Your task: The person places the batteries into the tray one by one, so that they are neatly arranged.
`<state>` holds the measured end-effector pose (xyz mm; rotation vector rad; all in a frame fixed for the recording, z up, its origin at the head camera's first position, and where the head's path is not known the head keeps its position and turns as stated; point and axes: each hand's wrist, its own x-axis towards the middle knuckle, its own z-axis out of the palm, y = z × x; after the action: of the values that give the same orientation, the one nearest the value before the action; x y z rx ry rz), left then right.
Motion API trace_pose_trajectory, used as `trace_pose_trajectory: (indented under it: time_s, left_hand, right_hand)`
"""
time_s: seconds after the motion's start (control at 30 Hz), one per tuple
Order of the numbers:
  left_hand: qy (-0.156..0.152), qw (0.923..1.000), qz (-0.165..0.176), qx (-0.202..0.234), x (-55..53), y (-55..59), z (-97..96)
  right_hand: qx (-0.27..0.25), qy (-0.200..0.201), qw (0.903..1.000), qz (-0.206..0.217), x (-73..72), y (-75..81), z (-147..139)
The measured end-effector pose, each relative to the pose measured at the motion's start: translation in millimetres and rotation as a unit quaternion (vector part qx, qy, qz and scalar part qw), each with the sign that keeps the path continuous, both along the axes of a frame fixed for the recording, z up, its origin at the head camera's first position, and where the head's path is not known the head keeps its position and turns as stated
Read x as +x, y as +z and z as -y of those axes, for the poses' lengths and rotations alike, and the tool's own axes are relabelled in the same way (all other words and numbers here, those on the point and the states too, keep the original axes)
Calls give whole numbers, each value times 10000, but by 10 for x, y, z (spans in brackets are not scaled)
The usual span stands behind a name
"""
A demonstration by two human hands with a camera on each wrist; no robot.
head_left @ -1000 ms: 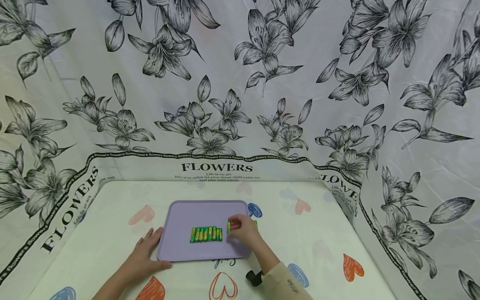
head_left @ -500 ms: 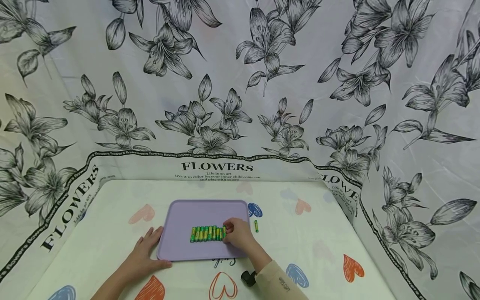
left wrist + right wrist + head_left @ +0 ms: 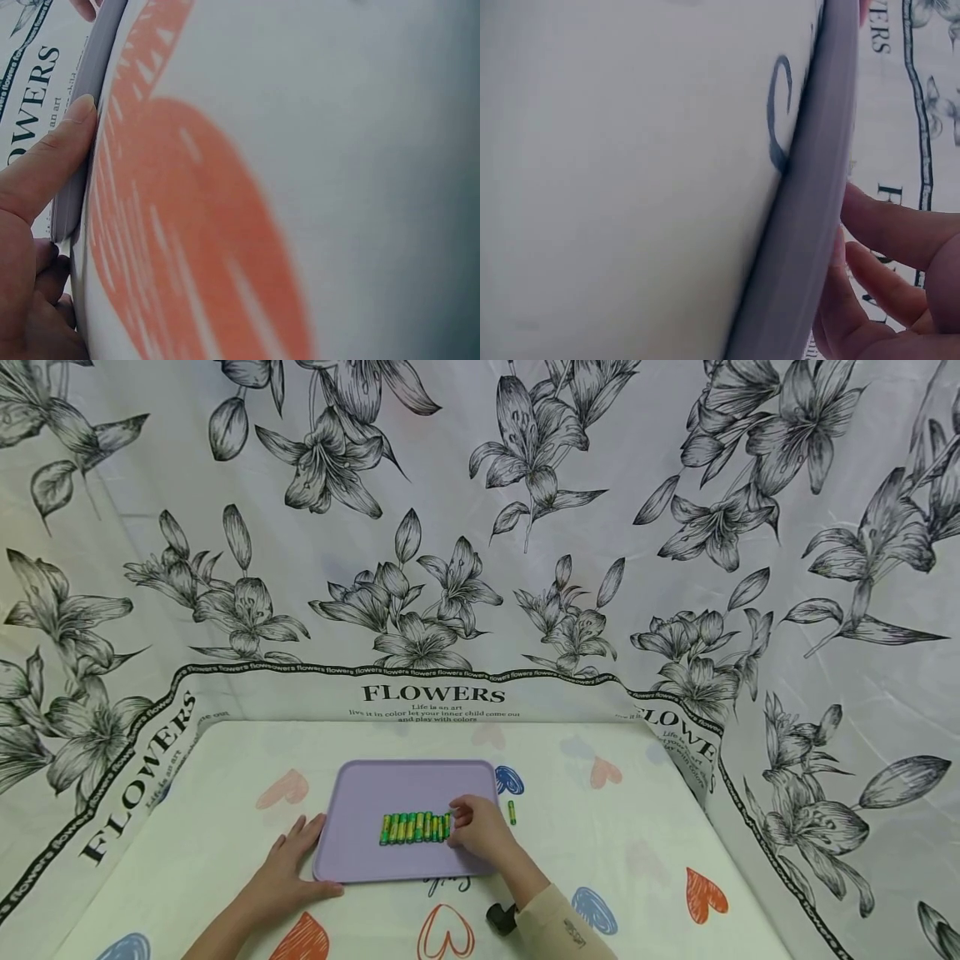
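On the purple tray a side-by-side row of several green and yellow batteries lies near the middle; a few at the right end look shorter. At that right end is my right hand, thumb and fingertips bent beside the last battery. Whether they still pinch it cannot be told; in the right wrist view the tray's rim hides the batteries. My left hand rests at the tray's lower left corner with spread fingers. Its thumb touches the tray's edge in the left wrist view.
One loose battery lies on the cloth right of the tray. A white tablecloth with printed hearts covers the table. A dark round object sits at the right cuff. Flower-printed curtains enclose the back and sides.
My right hand has carried a battery leftward to the right end of the row, then shifted very slightly right while that battery stays. The left hand has not moved.
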<state>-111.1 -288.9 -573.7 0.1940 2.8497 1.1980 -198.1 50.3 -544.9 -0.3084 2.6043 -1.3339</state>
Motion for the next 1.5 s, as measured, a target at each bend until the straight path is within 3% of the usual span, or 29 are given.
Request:
trace_pose_trajectory:
  time_s: [0.63,0.87,1.13,1.5]
  left_hand:
    - [-2,10000,8,48,2,9,-12]
    - [-6,10000,-8,44,3,17,-14]
    - [26,10000,4,16,9,8,-7]
    - [22,10000,-70,42,4,-4,2]
  right_hand:
    - [-648,-603,9951,-441,-117,144,-635]
    - [-245,-569,9981,-72,-193,37,-882]
    - [181,-543,9981,230,-230,-96,-962]
    - [623,-419,9972,-53,-246,-142,-956]
